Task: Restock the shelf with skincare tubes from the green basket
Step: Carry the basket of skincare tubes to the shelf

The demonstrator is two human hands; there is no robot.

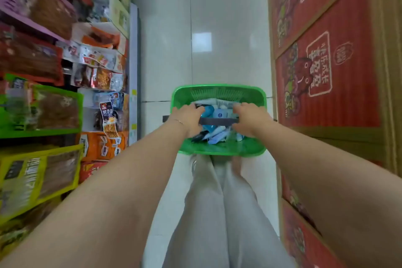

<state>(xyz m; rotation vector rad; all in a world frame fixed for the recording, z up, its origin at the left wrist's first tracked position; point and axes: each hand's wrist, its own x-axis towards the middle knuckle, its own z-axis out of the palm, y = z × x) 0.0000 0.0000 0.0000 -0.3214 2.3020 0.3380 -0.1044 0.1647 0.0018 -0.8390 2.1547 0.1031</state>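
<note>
Both hands (214, 119) grip green basket (219, 150), seemingly heaped with blue-white tubes (217, 135).

You get a bright, evenly lit view with soft, cool indoor light from above. Two pale square glares sit on the glossy floor tiles (202, 42), mirroring ceiling lamps. Shadows are faint; only a weak one lies under the green basket (219, 93). Your wide lens bends the scene hard: the snack shelves (65, 85) at the left edge and the red cartons (326, 61) at the right lean and stretch outward, and your forearms balloon toward the lower corners. The shelf packets nearest the left edge smear with blur, their print unreadable. The centre is sharper, though the whole picture looks soft and slightly washed out.
</note>
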